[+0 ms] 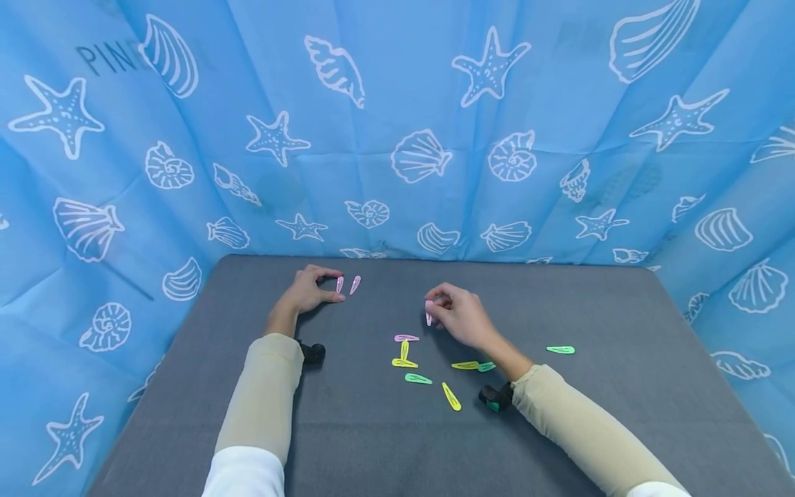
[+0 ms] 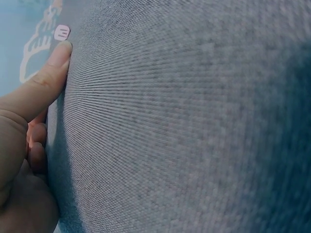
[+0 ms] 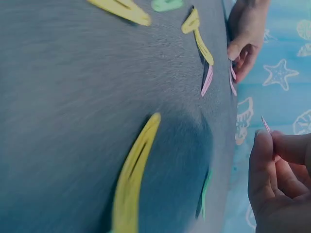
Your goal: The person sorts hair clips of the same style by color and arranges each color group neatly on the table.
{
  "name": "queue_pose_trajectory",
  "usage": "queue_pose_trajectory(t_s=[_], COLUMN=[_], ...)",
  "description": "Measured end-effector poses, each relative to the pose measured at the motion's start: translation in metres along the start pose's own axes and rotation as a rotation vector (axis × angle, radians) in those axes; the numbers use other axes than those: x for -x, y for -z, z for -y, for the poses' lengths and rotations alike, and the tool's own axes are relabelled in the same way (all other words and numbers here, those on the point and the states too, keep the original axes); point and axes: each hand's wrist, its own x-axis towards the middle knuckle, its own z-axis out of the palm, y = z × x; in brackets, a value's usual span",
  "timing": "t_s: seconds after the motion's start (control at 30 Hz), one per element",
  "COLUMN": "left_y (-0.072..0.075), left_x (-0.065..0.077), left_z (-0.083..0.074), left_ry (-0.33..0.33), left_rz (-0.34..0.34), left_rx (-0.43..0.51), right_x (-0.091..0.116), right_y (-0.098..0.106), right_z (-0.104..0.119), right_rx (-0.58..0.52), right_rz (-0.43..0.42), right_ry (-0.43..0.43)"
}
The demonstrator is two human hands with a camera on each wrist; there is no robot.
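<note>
On the grey table, a pink snap hair clip (image 1: 339, 284) lies between the thumb and forefinger of my left hand (image 1: 308, 288), their tips at its two ends. Just right of it lies a second pink clip (image 1: 356, 285), roughly side by side with the first. My right hand (image 1: 461, 315) pinches another pink clip (image 1: 428, 314) between thumb and forefinger; its thin edge (image 3: 266, 124) shows above the fingertips in the right wrist view. Nearer to me rests one more pink clip (image 1: 406, 338), close to a yellow clip (image 1: 405, 350).
Several yellow clips, such as one at the front (image 1: 451, 396), lie about mid-table. Green clips lie nearby (image 1: 419, 378), beside the right wrist (image 1: 486, 366) and farther right (image 1: 561, 350). A blue curtain (image 1: 385, 186) with shell prints hangs behind the table.
</note>
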Motion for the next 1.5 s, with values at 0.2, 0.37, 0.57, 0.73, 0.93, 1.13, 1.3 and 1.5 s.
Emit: queue_pose_trajectory(t_s=[0.2,0.37,0.57,0.73,0.93,1.13,1.3,1.5], left_y=[-0.003,-0.005,-0.005,-0.007,-0.004,0.0,0.001,0.001], left_x=[-0.001,0.0,0.001,-0.001,0.0,0.001,0.002,0.002], left_z=[0.002,0.003,0.001,-0.002,0.001,-0.002,-0.004,-0.001], left_ry=[-0.006,-0.02,-0.022,-0.031,-0.02,-0.036,-0.029,-0.021], left_rz=[-0.004,-0.013,-0.022,-0.029,-0.033,-0.036,-0.032,-0.031], left_rx=[-0.004,-0.01,-0.001,0.0,-0.012,-0.027,-0.013,-0.002], right_x=[-0.033,-0.058,-0.082,-0.097,-0.11,-0.118,-0.12,-0.122], right_y=[-0.023,-0.043,-0.058,-0.07,-0.086,-0.091,-0.092,-0.093], right_z=[0.001,0.001,0.005,0.008,0.01,0.012,0.013,0.012], right_rx=[-0.068,-0.087,0.043,0.11,0.155,0.274,0.314,0.31], right_rz=[-0.006,0.004,0.022,0.024,0.03,-0.005,0.0,0.018], right_ry=[-0.068,-0.101,-0.076,-0.076,-0.113,-0.157,-0.171,-0.142])
